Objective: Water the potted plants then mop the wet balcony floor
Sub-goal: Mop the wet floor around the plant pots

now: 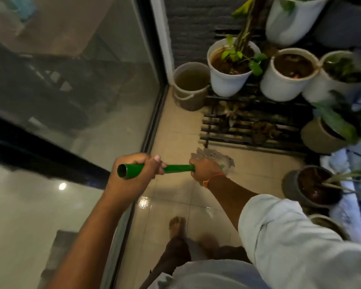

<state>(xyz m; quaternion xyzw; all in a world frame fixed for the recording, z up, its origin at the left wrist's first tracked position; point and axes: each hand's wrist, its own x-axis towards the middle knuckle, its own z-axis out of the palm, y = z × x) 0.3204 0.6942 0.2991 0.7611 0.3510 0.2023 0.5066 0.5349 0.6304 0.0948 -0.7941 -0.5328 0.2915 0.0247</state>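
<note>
Left hand point(133, 174) and right hand point(206, 171) both grip the green tubular mop handle point(176, 168) mid-frame, so I'd drag its grey mop head point(215, 154) slowly across the wet beige tiled floor point(175, 205).

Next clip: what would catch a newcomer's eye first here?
The bright green mop handle at centre, held by the left hand and right hand. Beyond it, white pots crowd a black rack at upper right, and the tiled floor gleams wet below the hands.
</note>
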